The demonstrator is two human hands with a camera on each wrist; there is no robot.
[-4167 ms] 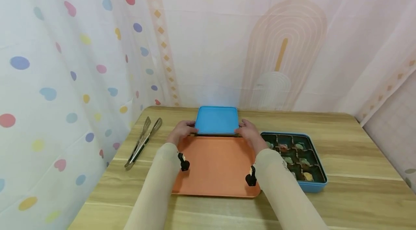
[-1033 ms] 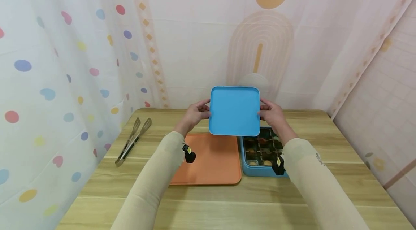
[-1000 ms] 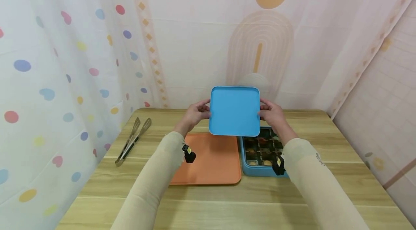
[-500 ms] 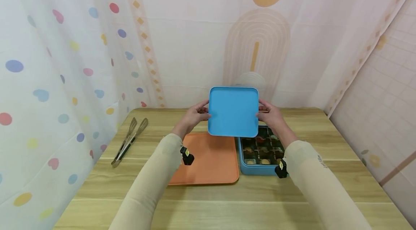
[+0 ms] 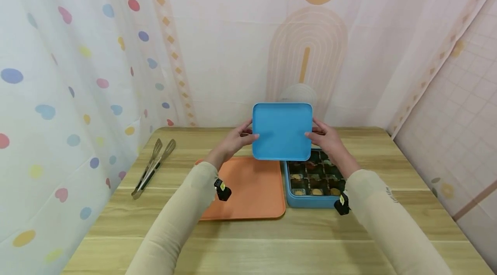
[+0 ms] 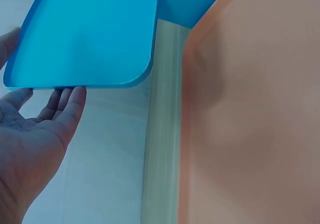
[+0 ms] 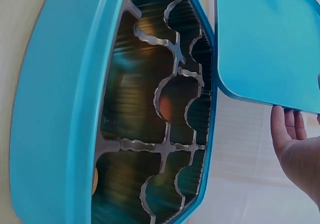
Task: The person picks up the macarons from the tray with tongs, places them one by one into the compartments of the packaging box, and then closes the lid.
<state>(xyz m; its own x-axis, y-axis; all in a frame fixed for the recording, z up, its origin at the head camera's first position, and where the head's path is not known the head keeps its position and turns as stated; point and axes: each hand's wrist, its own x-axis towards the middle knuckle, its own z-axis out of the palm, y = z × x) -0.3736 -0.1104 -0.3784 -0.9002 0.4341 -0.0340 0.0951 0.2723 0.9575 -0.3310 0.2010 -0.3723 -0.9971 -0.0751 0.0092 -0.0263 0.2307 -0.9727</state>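
A shallow blue lid [image 5: 282, 131] with a low rim is raised upright over the far side of the table, its inner face toward me. My left hand [image 5: 233, 141] grips its left edge, thumb on the inner face and fingers along the rim. On the opposite edge, my right hand [image 5: 329, 141] holds it the same way. Below and to the right stands a blue tin box [image 5: 314, 202], uncovered, whose dark insert divides it into several compartments with small wrapped pieces. The lid's lower edge overlaps the box's far left corner in the head view.
An orange tray [image 5: 252, 193] lies flat left of the box, partly under my left forearm. Metal tongs [image 5: 151, 171] with black handle parts rest at the table's left. A patterned curtain [image 5: 233, 50] hangs right behind the table's far edge.
Several seconds ago the lid lay low behind the tray; both hands have raised it and carried it right. During the last second it stays nearly in place, with the thumbs further over its face.
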